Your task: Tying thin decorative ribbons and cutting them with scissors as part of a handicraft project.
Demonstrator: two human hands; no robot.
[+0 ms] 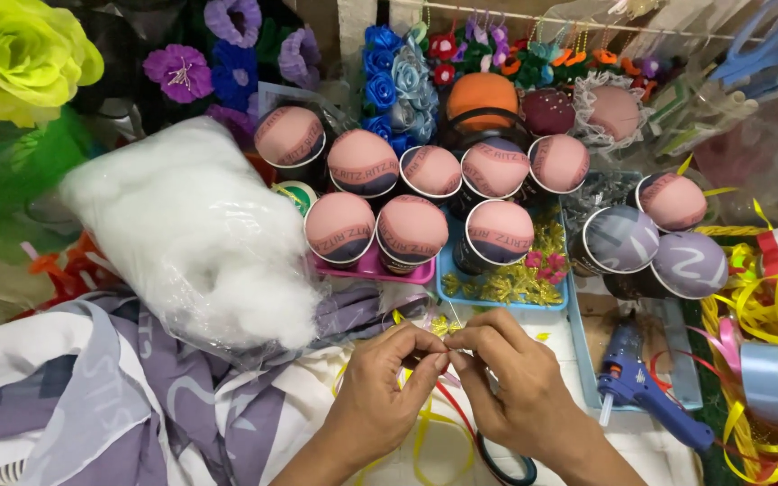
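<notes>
Near the bench's front edge, the left hand (384,391) and right hand (511,382) met fingertip to fingertip, fingers of both pinched closed on a small gold bead piece (443,358) held between them, above yellow ribbon (425,432). A blue glue gun (646,382) lay just right; a bag of white stuffing (191,229) sat far left.

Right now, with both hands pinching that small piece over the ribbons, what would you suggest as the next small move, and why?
Probably keep both pinches closed and draw the piece slightly toward you. The left hand and right hand meet fingertip to fingertip on something too small to make out, directly above loose yellow and red ribbon; easing it clear of those strands should make it easier to see and work.
</notes>
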